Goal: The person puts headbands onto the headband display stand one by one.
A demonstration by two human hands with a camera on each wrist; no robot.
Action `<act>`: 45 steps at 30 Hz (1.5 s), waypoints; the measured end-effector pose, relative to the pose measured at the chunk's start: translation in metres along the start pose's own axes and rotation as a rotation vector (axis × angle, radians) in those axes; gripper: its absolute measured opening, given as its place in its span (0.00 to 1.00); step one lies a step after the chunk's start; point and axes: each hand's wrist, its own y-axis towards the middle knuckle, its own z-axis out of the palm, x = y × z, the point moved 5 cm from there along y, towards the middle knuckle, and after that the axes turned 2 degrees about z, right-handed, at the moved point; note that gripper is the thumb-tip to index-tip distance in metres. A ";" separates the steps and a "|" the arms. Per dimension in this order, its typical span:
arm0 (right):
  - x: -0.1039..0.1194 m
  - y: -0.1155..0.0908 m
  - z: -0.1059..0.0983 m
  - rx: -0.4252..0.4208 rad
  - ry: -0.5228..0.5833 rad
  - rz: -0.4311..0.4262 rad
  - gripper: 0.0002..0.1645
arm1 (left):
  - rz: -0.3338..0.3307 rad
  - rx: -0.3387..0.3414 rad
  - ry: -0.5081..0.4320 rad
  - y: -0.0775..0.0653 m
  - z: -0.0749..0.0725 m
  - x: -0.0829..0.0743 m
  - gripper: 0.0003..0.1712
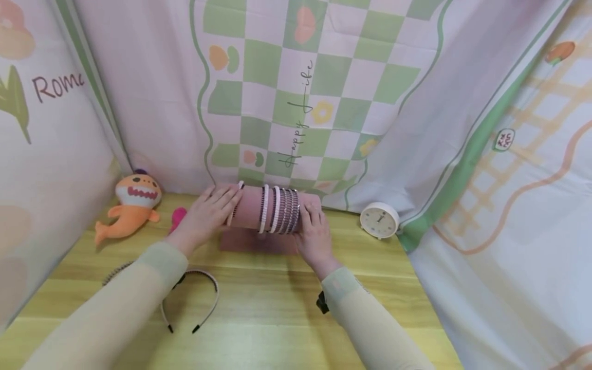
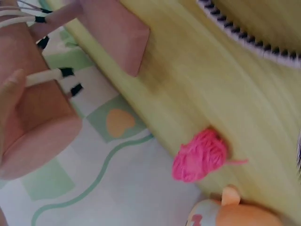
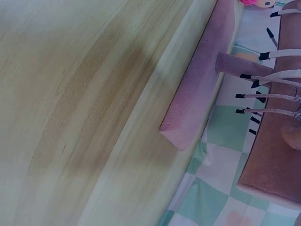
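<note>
A pink padded headband stand (image 1: 251,208), a horizontal roll on a flat base (image 1: 259,243), stands at the back of the table. Several headbands (image 1: 276,205), white and dark beaded ones, are packed around its right half. Near the left end, my left hand (image 1: 205,213) holds a white headband (image 2: 44,76) with black tips; its thumb lies against that band in the left wrist view. My right hand (image 1: 315,231) grips the roll's right end beside the rightmost bands. Only its thumb tip (image 3: 292,136) shows in the right wrist view.
On the table's left lie a light headband (image 1: 215,290) and a spiky one (image 1: 115,272), partly behind my left sleeve. Pink yarn (image 2: 200,157) and an orange plush shark (image 1: 137,198) are at the back left. A white clock (image 1: 380,221) stands back right, before the curtain (image 1: 277,103).
</note>
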 end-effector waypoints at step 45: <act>0.002 0.000 0.001 0.019 -0.009 0.010 0.48 | -0.302 -0.239 -0.230 -0.057 -0.022 0.029 0.48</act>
